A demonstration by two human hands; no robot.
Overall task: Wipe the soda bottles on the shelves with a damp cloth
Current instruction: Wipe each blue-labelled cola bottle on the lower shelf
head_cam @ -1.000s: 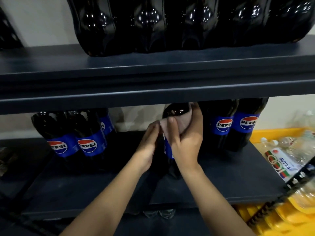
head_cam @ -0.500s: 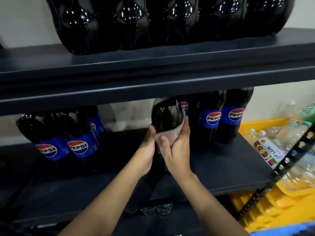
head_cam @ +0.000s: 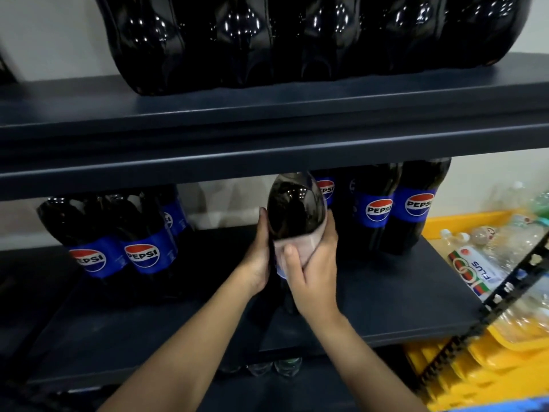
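Item: dark cola-filled plastic soda bottle (head_cam: 294, 203), large, glossy, with light glints on its rounded shoulder; cap end hidden behind the upper shelf edge. Position: centre of view, standing on the dark blue-grey metal middle shelf (head_cam: 386, 307), its lower body hidden by the hands.

Left hand (head_cam: 258, 257): at 9 o'clock of the bottle, fingers curled against its side, grip steadying it.

Right hand (head_cam: 315, 272): at 5 o'clock, grip wrapped round the bottle over a pale pink cloth (head_cam: 300, 248), which is pressed flat to the label band.

Neighbours: blue-labelled Pepsi bottles (head_cam: 142, 248) at 9 o'clock; further Pepsi bottles (head_cam: 383, 209) at 2 o'clock, just beside. Upper shelf (head_cam: 267, 114) carries a row of dark bottle bases (head_cam: 297, 40). Yellow plastic crates (head_cam: 445, 367) with clear bottles at 4 o'clock.
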